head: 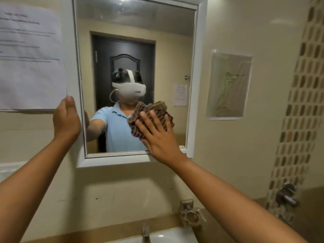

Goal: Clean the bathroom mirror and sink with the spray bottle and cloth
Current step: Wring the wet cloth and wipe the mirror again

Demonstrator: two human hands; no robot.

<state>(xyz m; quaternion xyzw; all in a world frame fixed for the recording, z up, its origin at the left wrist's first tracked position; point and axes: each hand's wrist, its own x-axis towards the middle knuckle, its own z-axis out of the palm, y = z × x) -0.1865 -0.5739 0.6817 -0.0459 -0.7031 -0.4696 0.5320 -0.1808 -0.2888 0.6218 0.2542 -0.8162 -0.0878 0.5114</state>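
The white-framed bathroom mirror (136, 32) hangs on the beige wall straight ahead. My right hand (156, 135) lies flat with spread fingers on a brown striped cloth (150, 109), pressing it against the lower right of the glass. My left hand (66, 120) grips the left edge of the mirror frame, fingers wrapped behind it. Part of the white sink (168, 235) with a metal tap (145, 232) shows at the bottom edge. No spray bottle is in view.
A printed paper sheet (29, 57) is stuck to the wall left of the mirror, a drawing (228, 85) to its right. A metal holder (191, 214) is fixed above the sink. A metal wall valve (287, 195) sits by the mosaic tile strip (301, 109).
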